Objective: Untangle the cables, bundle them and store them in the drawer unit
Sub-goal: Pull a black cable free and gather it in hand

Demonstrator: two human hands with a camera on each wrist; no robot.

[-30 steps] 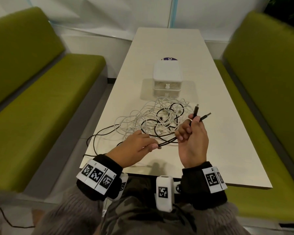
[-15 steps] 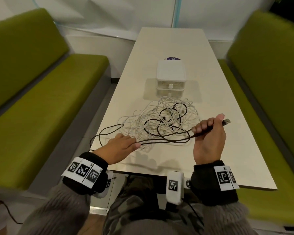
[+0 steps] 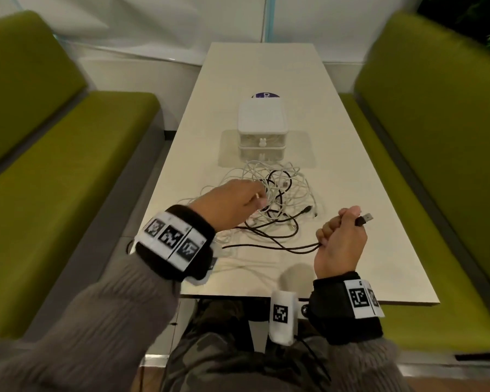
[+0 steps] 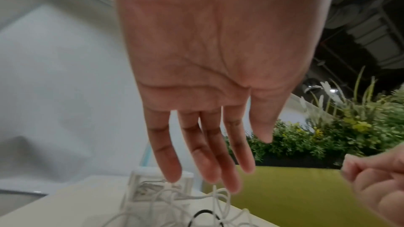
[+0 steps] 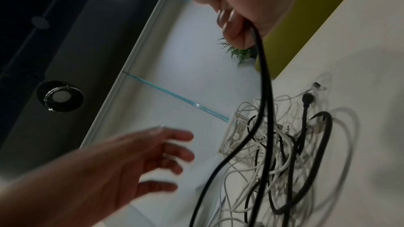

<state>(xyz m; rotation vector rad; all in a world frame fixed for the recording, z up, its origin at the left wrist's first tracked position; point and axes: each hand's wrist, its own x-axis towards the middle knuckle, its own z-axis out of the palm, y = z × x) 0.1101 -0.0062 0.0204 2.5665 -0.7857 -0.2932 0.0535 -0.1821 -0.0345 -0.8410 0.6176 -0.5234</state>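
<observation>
Head: left hand off the thin black USB cable, now over the tangled heap of white and black cables on cream worktop; likely next strand. Right hand clenched on plug end.
Left wrist: fingers straight, released.
Right wrist: cable dangling into heap, white 2-drawer plastic unit behind.

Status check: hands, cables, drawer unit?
Right hand grips black cable near its plug. Left hand open above white cable tangle. Drawer unit shut beyond the tangle.
</observation>
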